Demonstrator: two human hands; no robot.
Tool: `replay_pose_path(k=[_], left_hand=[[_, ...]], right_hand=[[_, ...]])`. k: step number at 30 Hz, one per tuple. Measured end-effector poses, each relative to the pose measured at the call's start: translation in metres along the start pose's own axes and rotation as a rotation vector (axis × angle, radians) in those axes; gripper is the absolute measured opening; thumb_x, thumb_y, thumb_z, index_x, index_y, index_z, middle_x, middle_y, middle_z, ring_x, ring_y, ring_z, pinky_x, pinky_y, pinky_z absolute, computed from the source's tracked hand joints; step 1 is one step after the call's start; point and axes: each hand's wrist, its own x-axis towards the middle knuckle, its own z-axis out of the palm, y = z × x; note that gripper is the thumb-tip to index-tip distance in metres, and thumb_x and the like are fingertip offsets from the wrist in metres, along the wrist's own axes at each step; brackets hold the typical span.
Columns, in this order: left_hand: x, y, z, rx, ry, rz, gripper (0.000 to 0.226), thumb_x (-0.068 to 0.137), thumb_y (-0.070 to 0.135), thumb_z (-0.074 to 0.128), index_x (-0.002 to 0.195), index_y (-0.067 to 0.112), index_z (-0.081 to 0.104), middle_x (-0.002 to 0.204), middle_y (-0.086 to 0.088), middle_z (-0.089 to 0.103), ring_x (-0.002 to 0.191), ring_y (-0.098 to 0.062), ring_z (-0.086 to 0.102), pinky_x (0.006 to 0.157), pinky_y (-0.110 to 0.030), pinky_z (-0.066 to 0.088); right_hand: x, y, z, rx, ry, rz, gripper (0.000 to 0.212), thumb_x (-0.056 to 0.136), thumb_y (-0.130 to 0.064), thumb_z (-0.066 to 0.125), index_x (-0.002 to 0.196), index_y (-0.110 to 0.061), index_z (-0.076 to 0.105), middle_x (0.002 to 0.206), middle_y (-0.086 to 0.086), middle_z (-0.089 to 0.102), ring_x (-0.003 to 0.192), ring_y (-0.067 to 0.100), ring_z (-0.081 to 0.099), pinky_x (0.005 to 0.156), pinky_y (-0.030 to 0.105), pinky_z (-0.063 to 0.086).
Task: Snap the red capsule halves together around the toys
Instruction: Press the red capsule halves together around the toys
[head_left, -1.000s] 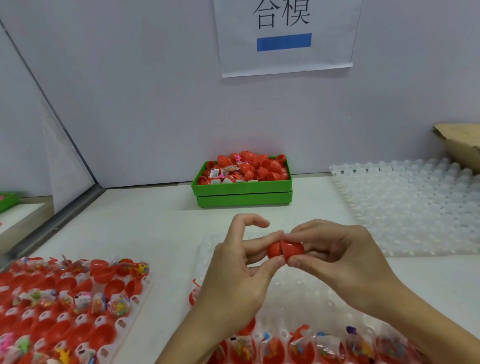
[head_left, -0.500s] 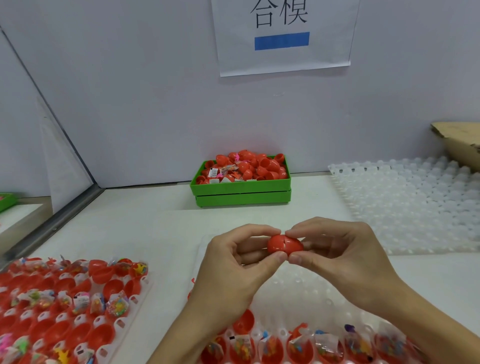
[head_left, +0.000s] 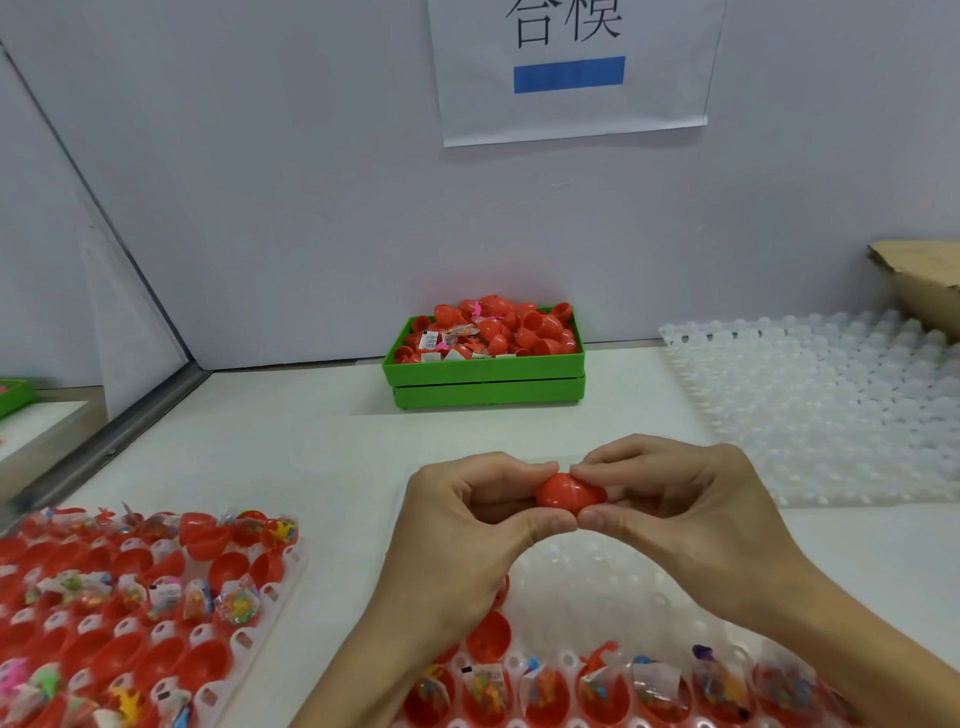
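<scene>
Pinching a red capsule between both hands above the near middle of the table, left hand on one half, right hand on the other, thumbs beneath and forefingers over the top, fingertips nearly meeting at the seam. Could go wrong through uneven squeezing: a skewed half failing to seat, or a toy's wrapper caught in the joint, though no toy visible inside. Could also pop out sideways onto the white tray below. Further off, toward the far edge, a green bin heaped with capsules.
</scene>
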Motion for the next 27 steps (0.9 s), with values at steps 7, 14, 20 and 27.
replay_pose_path(k=[7,14,20,27], left_hand=[[0.000,0.002,0.002,0.042,0.026,-0.026,0.030,0.068,-0.003,0.083,0.086,0.020,0.079,0.082,0.004,0.078,0.080,-0.011,0.075,0.073,-0.016,0.056],[0.002,0.002,0.000,0.183,0.042,0.023,0.033,0.067,-0.012,0.079,0.074,0.020,0.080,0.072,0.004,0.076,0.073,-0.010,0.074,0.070,-0.017,0.056],[0.003,-0.002,-0.002,0.187,0.031,0.010,0.033,0.071,-0.019,0.070,0.078,0.013,0.076,0.073,0.002,0.077,0.069,-0.011,0.074,0.065,-0.014,0.054],[0.002,0.001,-0.005,0.199,-0.042,0.010,0.028,0.087,-0.003,0.068,0.098,0.022,0.066,0.086,0.009,0.078,0.086,-0.005,0.073,0.076,-0.015,0.054]], right_hand=[[0.000,-0.005,-0.001,-0.046,-0.011,0.019,0.028,0.055,-0.014,0.084,0.083,-0.018,0.082,0.085,0.003,0.076,0.074,0.018,0.073,0.071,0.030,0.061],[0.004,-0.004,0.001,-0.037,-0.009,0.023,0.037,0.057,0.019,0.082,0.075,-0.014,0.080,0.070,0.004,0.076,0.067,0.016,0.075,0.064,0.019,0.057],[0.003,-0.007,0.004,-0.059,0.017,0.007,0.031,0.054,0.012,0.086,0.075,-0.010,0.080,0.070,0.002,0.076,0.067,0.014,0.075,0.064,0.018,0.057],[0.002,-0.012,0.004,0.129,0.008,0.072,0.017,0.067,-0.013,0.075,0.083,-0.013,0.081,0.082,0.013,0.076,0.070,0.030,0.074,0.070,0.033,0.061]])
